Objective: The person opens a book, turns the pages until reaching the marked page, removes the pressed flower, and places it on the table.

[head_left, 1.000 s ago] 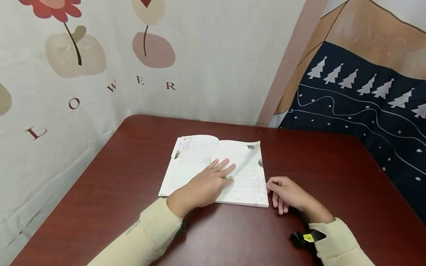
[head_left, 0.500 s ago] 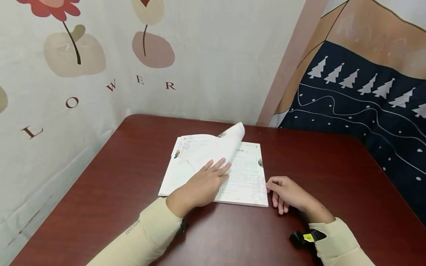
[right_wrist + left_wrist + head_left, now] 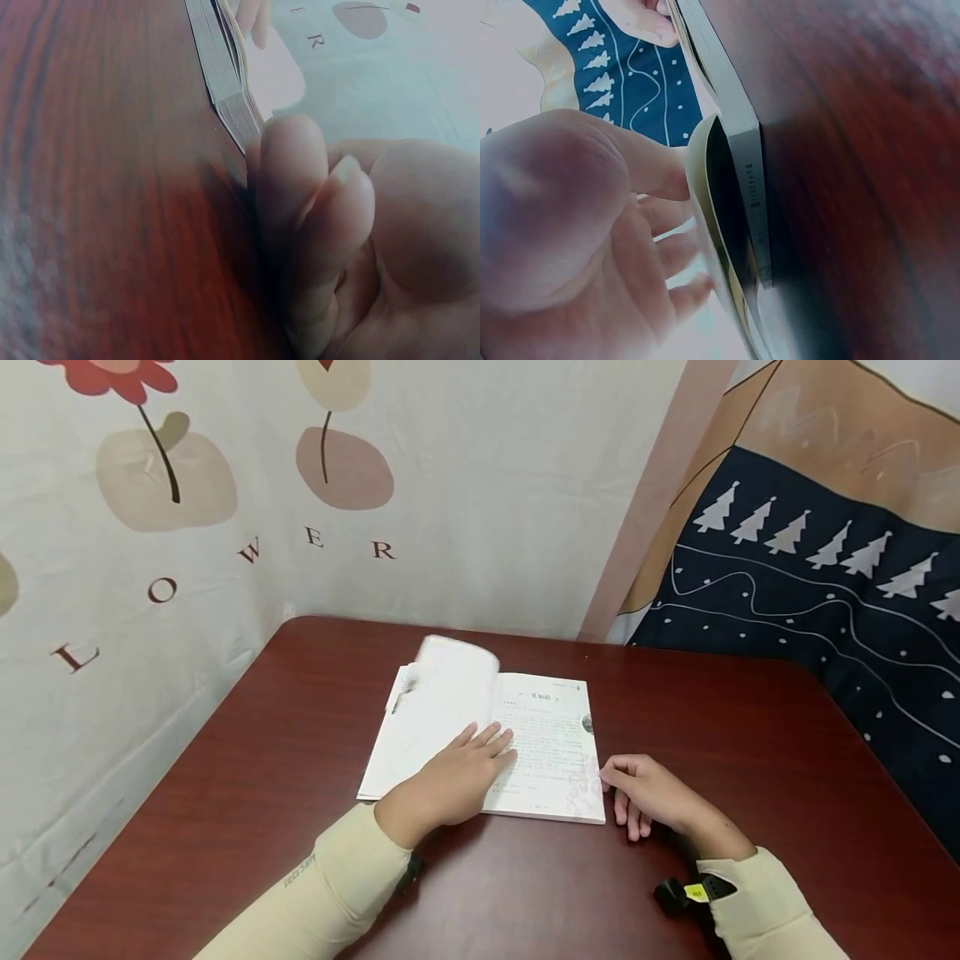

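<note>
An open book [image 3: 543, 760] lies on the table in the head view. One turning leaf [image 3: 457, 681] stands curved over its left half, blurred at its outer edge. My left hand [image 3: 453, 777] rests across the middle near the fold, fingers spread and fairly straight. The left wrist view shows this hand [image 3: 577, 225] above the book's lower edge [image 3: 746, 165]. Beside the right edge of the book, my right hand [image 3: 648, 793] rests on the table, fingers loosely curled. Seen from the right wrist, its fingers [image 3: 315, 202] are close to the book's corner; I cannot tell whether they touch it.
The dark red-brown table [image 3: 285, 718] extends around the book. A pale curtain [image 3: 487, 527] with flower prints hangs behind it, and a navy cloth [image 3: 795, 602] with white trees hangs at the right. A black wrist device [image 3: 675, 896] sits at the right sleeve.
The leaf has swung from the right page, up over the fold, to the left half, uncovering a right page with a heading. My left hand slid slightly left; the right hand stayed put.
</note>
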`<state>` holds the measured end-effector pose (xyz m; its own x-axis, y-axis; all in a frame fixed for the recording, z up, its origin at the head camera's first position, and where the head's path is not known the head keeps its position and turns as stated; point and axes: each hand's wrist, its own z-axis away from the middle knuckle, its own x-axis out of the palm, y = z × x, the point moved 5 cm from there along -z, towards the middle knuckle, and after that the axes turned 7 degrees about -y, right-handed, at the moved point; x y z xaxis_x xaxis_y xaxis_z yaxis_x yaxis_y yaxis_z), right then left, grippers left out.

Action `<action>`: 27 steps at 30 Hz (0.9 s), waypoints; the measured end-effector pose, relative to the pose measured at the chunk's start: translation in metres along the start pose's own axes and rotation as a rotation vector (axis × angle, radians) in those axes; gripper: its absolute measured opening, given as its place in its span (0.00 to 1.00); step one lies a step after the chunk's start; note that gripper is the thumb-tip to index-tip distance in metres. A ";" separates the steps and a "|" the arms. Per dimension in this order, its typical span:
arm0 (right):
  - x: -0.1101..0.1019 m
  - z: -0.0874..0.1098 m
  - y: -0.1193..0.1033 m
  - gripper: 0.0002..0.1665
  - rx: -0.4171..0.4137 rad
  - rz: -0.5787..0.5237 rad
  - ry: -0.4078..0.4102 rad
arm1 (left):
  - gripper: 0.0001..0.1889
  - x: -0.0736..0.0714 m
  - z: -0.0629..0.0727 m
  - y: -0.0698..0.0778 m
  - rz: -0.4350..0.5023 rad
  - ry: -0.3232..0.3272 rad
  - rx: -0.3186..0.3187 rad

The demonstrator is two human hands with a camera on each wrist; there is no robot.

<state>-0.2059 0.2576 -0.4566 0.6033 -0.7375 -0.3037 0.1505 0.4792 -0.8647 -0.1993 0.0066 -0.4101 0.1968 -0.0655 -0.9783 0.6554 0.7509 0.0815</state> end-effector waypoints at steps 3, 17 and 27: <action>0.000 0.000 0.000 0.18 0.002 -0.008 -0.006 | 0.27 0.001 0.000 0.000 0.013 -0.014 -0.006; 0.000 -0.001 0.000 0.18 0.006 -0.010 -0.012 | 0.30 0.002 0.000 -0.001 0.042 -0.028 -0.012; 0.000 -0.001 0.001 0.18 0.002 -0.007 -0.014 | 0.25 0.003 0.000 -0.002 0.099 -0.048 -0.017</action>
<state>-0.2062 0.2578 -0.4580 0.6127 -0.7344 -0.2918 0.1568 0.4748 -0.8660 -0.1997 0.0048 -0.4132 0.2952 -0.0213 -0.9552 0.6184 0.7663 0.1741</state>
